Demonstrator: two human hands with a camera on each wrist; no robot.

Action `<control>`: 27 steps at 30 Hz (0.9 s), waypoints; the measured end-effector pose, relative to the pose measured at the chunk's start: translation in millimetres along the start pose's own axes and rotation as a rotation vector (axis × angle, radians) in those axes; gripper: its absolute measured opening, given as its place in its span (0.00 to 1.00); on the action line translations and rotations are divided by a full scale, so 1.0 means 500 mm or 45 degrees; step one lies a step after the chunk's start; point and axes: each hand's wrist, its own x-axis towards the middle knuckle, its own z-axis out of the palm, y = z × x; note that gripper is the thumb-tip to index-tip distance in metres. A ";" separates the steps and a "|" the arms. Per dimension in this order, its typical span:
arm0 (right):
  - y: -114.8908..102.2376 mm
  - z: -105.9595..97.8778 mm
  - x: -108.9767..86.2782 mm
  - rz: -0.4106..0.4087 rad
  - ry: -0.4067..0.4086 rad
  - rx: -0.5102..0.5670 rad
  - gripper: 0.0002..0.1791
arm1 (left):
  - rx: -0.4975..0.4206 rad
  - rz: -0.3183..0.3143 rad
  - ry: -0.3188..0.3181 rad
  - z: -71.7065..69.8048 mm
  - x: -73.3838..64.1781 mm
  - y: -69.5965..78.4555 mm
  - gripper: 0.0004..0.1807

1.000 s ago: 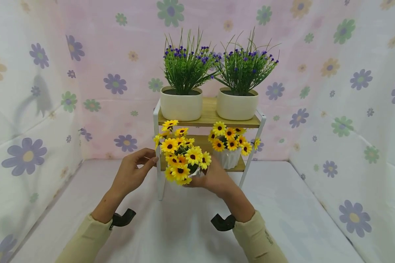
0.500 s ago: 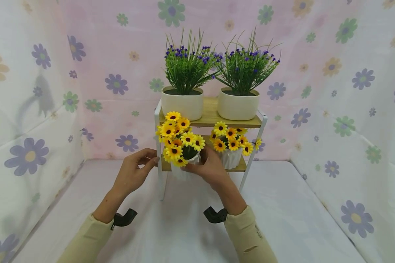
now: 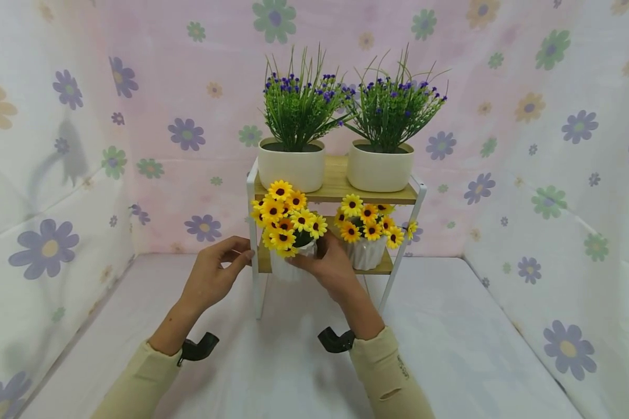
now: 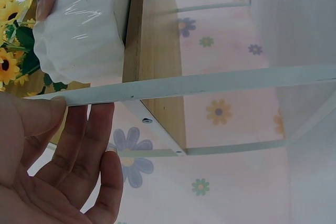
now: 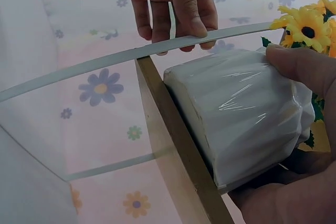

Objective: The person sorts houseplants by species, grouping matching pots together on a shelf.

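Observation:
My right hand (image 3: 335, 267) grips a white ribbed flowerpot (image 5: 241, 114) of yellow artificial sunflowers (image 3: 285, 221), thumb on the near side of its rim. In the right wrist view the pot's base lies at the front edge of the lower wooden board (image 5: 178, 140); whether it bears on the board I cannot tell. With thumb and fingers, my left hand (image 3: 212, 270) pinches the white front post (image 4: 184, 83) of a two-tier plant stand. A second sunflower pot (image 3: 368, 251) stands at the right of the lower tier.
Two cream oval planters, the left planter (image 3: 292, 169) and the right planter (image 3: 380, 170), hold purple-flowered grass on the upper board (image 3: 335, 174). A white cloth (image 3: 451, 349) covers the surface below. Flower-print fabric (image 3: 188, 87) encloses the back and sides.
My right hand has raised the tilted sunflower pot more upright and moved it left and in toward the lower tier. The left hand keeps its hold on the post.

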 end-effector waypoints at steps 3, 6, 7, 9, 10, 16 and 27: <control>0.003 0.003 0.002 -0.007 0.014 0.003 0.41 | -0.004 -0.003 -0.003 0.000 0.001 0.001 0.10; 0.008 0.006 0.005 -0.005 0.028 -0.009 0.42 | -0.008 -0.006 -0.004 0.000 0.001 0.001 0.10; 0.010 0.007 0.006 -0.009 0.033 -0.015 0.43 | -0.008 -0.006 -0.004 0.000 0.001 0.001 0.10; 0.014 0.008 0.007 -0.012 0.045 -0.043 0.43 | -0.008 -0.010 -0.005 0.000 0.000 0.001 0.11; 0.016 0.009 0.007 -0.017 0.050 -0.060 0.44 | -0.009 -0.012 -0.004 0.000 0.000 0.001 0.11; 0.018 0.011 0.002 -0.011 0.109 -0.212 0.44 | -0.014 -0.016 -0.009 0.000 -0.001 0.001 0.11; 0.022 0.005 -0.013 -0.094 0.135 -0.342 0.40 | -0.009 -0.017 -0.008 0.001 -0.001 0.004 0.11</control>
